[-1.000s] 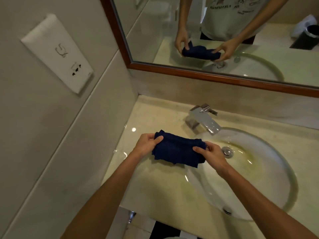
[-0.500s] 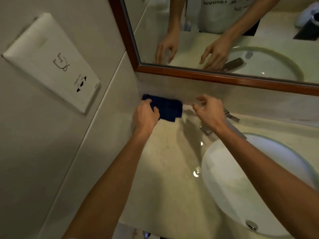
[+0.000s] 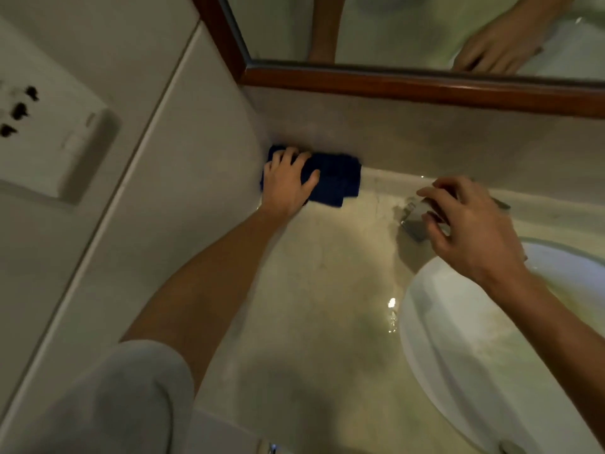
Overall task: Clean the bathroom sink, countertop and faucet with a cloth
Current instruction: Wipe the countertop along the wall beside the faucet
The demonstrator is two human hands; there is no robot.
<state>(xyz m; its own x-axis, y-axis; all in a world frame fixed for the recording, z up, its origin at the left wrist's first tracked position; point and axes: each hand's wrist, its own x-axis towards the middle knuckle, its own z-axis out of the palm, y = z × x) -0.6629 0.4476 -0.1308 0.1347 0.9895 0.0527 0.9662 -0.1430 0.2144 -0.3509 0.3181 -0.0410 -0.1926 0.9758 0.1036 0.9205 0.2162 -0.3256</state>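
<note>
Navy-blue terry is what the left hand (image 3: 288, 185) has under it: the fingers lie spread and fairly straight, pressing the folded cloth (image 3: 330, 180) flat into the far left corner of the countertop (image 3: 311, 290), right where wall and backsplash meet, at about eleven o'clock from where the person stands. Over at two o'clock the right hand (image 3: 471, 227) hangs above the chrome faucet (image 3: 417, 217), fingers loosely bent with the tips at the metal; whether they truly grasp it or only touch it I cannot tell through the blur. To my eye this is the countertop step, just begun at the back corner, with sink and faucet not yet wiped. The next move looks to call for steady downward pressure and a drag of the cloth out of the corner, toward six o'clock or along the backsplash toward three, keeping the fold from bunching under the palm. Outward from the hands, the counter is pale marbled stone, glossy, with a bright glint of light near the rim of the white oval sink (image 3: 458, 355) at four o'clock. A wood-framed mirror (image 3: 425, 86) runs across twelve o'clock, reflecting both forearms. On the tiled left wall, at nine o'clock, sits a white socket plate (image 3: 49, 136).
</note>
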